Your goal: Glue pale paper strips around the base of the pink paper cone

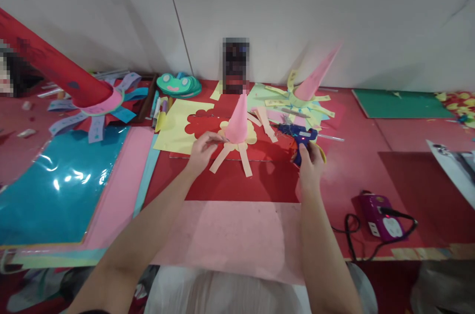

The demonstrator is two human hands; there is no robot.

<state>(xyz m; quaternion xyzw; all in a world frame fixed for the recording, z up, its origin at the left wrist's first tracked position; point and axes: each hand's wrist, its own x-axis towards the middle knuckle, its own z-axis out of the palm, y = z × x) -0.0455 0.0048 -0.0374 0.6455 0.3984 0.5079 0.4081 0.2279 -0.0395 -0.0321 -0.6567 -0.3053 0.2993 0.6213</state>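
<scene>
Centre frame now: a pink paper cone is stood upright on a cream scalloped paper flower, with two pale paper strips splayed from its base. The base is met by the fingertips of the left hand, seemingly for steadying; whether anything is pinched in that grip cannot be told. Right of centre, the handle of a blue hot-glue gun is clamped in the right hand, its nozzle aimed leftward, toward the cone. Underneath, the red tabletop is partly covered by red card, likely for protection.
</scene>
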